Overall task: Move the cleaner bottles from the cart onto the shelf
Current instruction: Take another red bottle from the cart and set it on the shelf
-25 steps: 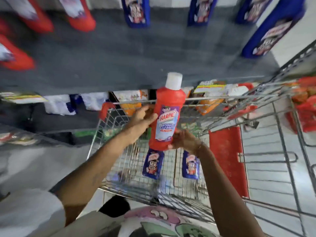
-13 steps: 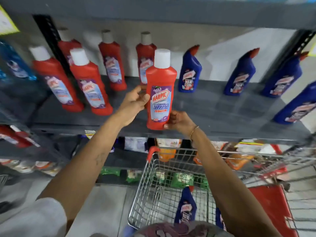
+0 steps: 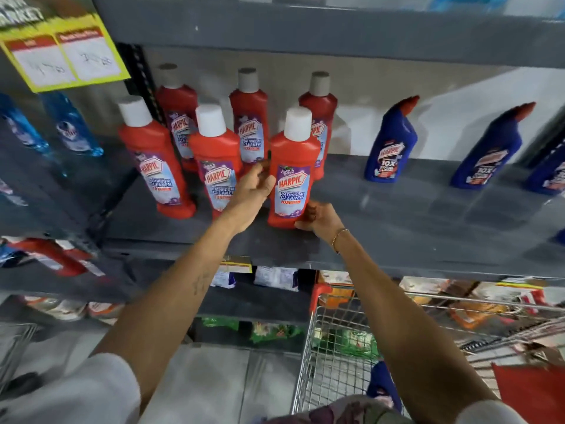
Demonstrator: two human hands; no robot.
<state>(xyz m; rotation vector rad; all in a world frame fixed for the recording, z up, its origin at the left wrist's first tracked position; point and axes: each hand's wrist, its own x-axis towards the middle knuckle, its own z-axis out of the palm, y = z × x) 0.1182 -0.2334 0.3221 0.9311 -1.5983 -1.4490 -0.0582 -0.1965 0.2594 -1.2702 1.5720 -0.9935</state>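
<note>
I see both hands on one red Harpic bathroom cleaner bottle (image 3: 292,175), which stands upright on the grey shelf (image 3: 397,215) near its front edge. My left hand (image 3: 255,191) wraps the bottle's left side at label height, fingers curled behind it. My right hand (image 3: 318,217) cups the base from the right, fingers closed against the lower corner. Just left of it stand five more red Harpic bottles (image 3: 214,160) with white caps, in two loose rows. To the right, well apart, stand blue Harpic toilet cleaner bottles (image 3: 389,151). Below, the wire cart (image 3: 330,356) holds another blue bottle (image 3: 382,384). A yellow price tag (image 3: 65,55) hangs at upper left.
</note>
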